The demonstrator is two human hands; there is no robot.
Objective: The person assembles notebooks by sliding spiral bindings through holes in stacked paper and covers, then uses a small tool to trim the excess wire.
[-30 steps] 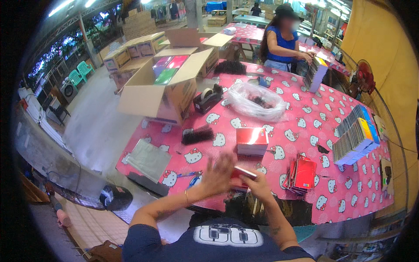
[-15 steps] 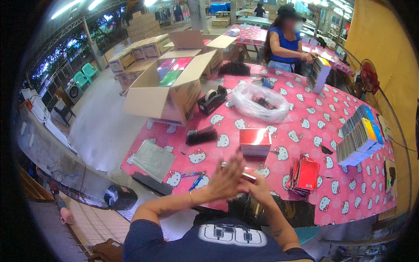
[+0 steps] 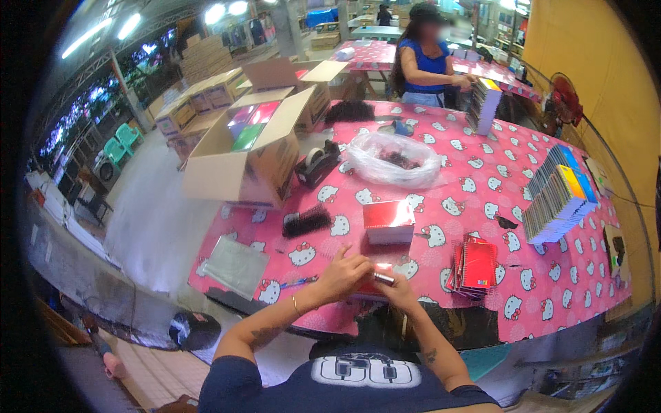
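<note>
Left hand point(image 3: 346, 273) half-curled over red-covered notebook point(image 3: 383, 267) near front edge of pink cartoon-print tabletop point(image 3: 468, 224); can't tell if gripping. Right hand point(image 3: 401, 292) pinching small shiny silvery piece point(image 3: 383, 279). Just beyond, squared stack of glossy red notebooks point(image 3: 389, 221); to its right, loose pile of red spiral-bound notebooks point(image 3: 477, 267), pink surface between. Farther, clear plastic bag point(image 3: 372, 153); open brown cardboard box point(image 3: 274, 162), left edge.
</note>
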